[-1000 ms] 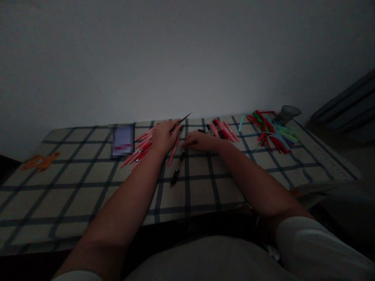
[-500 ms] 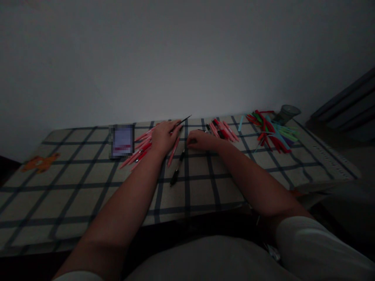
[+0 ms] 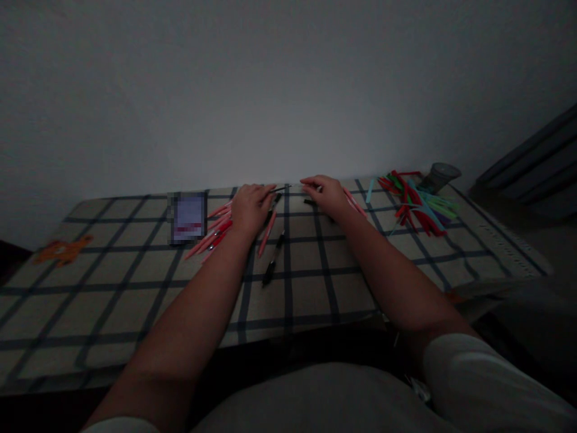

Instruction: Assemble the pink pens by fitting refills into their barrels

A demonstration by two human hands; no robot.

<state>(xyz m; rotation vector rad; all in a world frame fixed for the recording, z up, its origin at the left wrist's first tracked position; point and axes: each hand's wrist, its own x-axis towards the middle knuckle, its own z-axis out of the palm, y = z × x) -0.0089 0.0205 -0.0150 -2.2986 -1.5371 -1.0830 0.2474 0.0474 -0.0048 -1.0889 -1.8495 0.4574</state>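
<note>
No readable text is showing anywhere (the card (image 3: 188,216) on the checked cloth (image 3: 90,282) is blurred out).

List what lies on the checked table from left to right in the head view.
Orange toy → blurred card → pink pens → left hand → black pen → right hand → coloured strips → cup.

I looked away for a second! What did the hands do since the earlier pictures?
The right hand lifted off the cloth and moved away toward the wall, over the pink pens. The thin dark stick in the left hand tipped down flatter. The black pen and the colourful pile stayed put.
</note>
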